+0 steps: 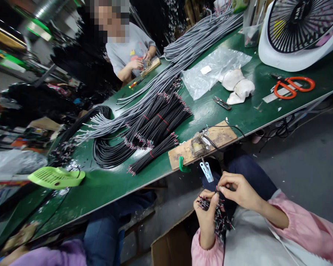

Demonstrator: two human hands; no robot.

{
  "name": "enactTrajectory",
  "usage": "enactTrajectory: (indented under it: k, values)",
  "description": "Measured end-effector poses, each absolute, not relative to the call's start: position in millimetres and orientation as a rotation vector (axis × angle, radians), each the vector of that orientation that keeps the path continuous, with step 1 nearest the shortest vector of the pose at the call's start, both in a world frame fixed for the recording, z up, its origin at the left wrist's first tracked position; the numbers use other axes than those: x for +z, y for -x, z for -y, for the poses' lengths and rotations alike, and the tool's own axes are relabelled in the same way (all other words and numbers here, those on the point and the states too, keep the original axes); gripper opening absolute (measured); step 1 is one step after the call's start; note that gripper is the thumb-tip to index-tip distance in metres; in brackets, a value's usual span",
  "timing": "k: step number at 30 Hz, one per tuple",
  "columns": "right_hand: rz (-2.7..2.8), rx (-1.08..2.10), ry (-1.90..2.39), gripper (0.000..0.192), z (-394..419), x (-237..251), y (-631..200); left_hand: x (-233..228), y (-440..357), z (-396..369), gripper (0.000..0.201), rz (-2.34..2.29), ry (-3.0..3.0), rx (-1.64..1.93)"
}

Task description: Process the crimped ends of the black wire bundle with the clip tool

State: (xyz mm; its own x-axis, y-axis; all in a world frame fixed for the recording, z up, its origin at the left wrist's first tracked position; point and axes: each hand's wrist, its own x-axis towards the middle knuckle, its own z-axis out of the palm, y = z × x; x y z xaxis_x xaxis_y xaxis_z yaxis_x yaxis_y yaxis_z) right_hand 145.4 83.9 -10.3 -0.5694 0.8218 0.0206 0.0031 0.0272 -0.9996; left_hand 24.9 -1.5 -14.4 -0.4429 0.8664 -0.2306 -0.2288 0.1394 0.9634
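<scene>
My left hand (pixel 207 210) is closed around a bunch of thin black cables (pixel 219 218) with stripped red, white and dark wire ends, held above my lap. Thumb and fingers of my right hand (pixel 237 188) pinch a wire end just over the left thumb. The exact tip between those fingers is too small to make out. Just beyond my hands, a light-blue clip (pixel 206 172) hangs from a wooden board (pixel 224 133) at the table's edge. A taped lump (pixel 198 145) sits on that board, with a black cord leading off it.
Bundled black cables (pixel 158 125) and long grey cables (pixel 180 61) cover the green table (pixel 252 122). Orange-handled scissors (pixel 294 88), small snips (pixel 222 103), a plastic bag (pixel 211 74) and a white fan (pixel 277 61) lie right. A co-worker (pixel 131 48) works opposite; a purple sleeve (pixel 55 255) shows lower left.
</scene>
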Motion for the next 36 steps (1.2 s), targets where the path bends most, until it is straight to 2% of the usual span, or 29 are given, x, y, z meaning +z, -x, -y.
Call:
enactTrajectory:
  k: [7,16,22,25,36]
  values:
    - [1.477,1.896,0.724,0.01,-91.2,-13.1,-144.5,-15.6,-23.4,2.6,0.02,-1.376,-0.644,1.473]
    - [1.499,1.566,0.8,0.017,-73.0,-15.5,-137.0,-12.7,-28.9,0.4,0.027,-1.478,-0.535,1.347]
    - [1.117,2.052,0.666,0.017,-71.3,-24.2,-130.1,-8.6,-20.9,0.1,0.025,-1.476,-0.572,1.382]
    - [1.039,2.151,0.66,0.019,-74.5,-26.6,-129.6,-6.8,-16.1,-0.3,0.025,-1.397,-0.585,1.405]
    - [1.486,1.785,0.759,0.016,-83.5,-9.9,-135.6,-9.5,-18.6,-1.2,0.02,-1.334,-0.556,1.46]
